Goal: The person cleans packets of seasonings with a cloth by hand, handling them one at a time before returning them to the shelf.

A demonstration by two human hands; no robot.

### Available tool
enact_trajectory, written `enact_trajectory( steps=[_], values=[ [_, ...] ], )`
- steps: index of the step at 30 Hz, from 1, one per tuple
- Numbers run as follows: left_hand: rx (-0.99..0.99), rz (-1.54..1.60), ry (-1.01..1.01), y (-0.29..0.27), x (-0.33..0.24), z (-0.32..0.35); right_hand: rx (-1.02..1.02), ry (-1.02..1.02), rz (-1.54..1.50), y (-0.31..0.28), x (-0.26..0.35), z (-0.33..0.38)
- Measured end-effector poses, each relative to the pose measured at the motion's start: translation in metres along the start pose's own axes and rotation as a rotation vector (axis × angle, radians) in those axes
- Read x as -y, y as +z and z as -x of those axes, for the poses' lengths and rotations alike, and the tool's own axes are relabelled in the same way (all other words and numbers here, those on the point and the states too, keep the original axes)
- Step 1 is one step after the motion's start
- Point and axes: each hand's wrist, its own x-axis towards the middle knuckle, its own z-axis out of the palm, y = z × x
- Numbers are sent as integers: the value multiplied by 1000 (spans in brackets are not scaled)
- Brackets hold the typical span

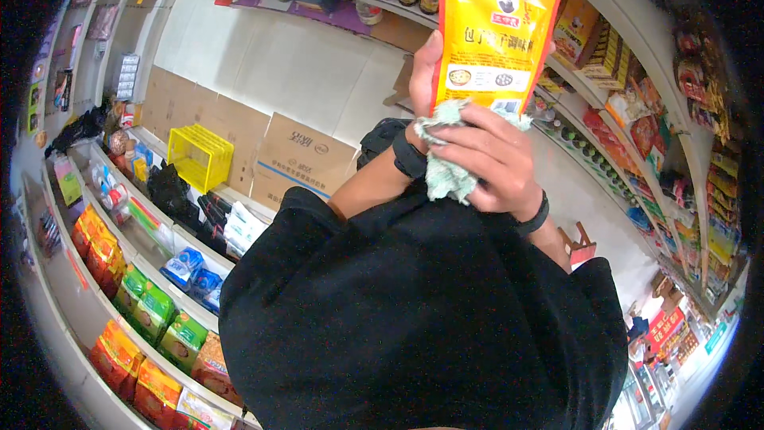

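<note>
A yellow seasoning packet with a red edge is held up in front of me, its printed face toward me. My left hand grips it along the left side, the fingers mostly hidden behind it. A crumpled pale green cloth is bunched under the fingers of my right hand. That hand presses the cloth against the packet's lower part, covering its bottom edge. Dark bands circle both my wrists.
Curved rows of goods line the left shelf, with orange and green bags. More packets fill the right shelf. A yellow crate and a cardboard box are beyond my left arm. A small stool stands on the right.
</note>
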Motion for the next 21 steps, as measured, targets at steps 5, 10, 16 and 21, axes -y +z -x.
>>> enact_trajectory(
  steps=[5, 10, 16, 21],
  values=[
    [-53, 22, -15, -1, 1, 5, -11, -12, -10, -2, -5, 3],
    [-14, 97, 145, 7, 4, 6, -72, 89, 265, -24, -25, 19],
    [-116, 11, 166, 6, 6, 5, -47, 40, 178, -20, -18, 10],
    [-48, 50, 15, 9, 7, 1, 24, -10, 97, -10, -11, 12]
  ],
)
